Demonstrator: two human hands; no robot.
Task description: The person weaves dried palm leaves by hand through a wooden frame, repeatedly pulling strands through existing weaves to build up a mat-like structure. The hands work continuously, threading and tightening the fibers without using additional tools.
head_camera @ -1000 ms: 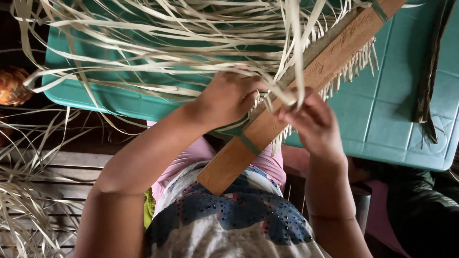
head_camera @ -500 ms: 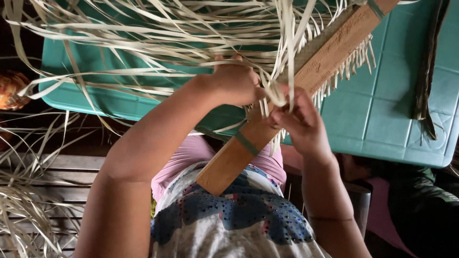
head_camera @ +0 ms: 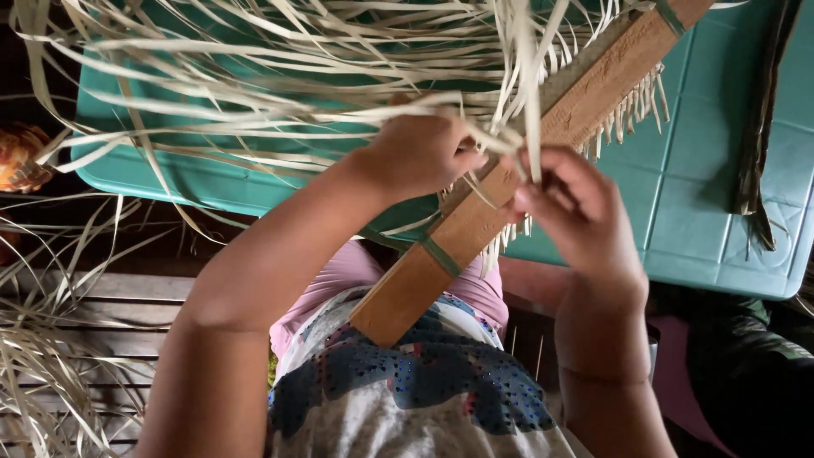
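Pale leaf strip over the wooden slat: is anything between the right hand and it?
Nothing visible. The right hand already pinches the upright pale leaf strip above the long brown wooden slat; the left hand grips neighbouring strips beside it.

One view only, from a camera worn on the person's head, looking steeply down past the chest and lap. It sits close: the left hand (head_camera: 420,153) and right hand (head_camera: 568,203) fill the middle of the frame. A wooden board (head_camera: 509,191) runs diagonally from the lap toward the upper right, over a teal tabletop (head_camera: 712,203).
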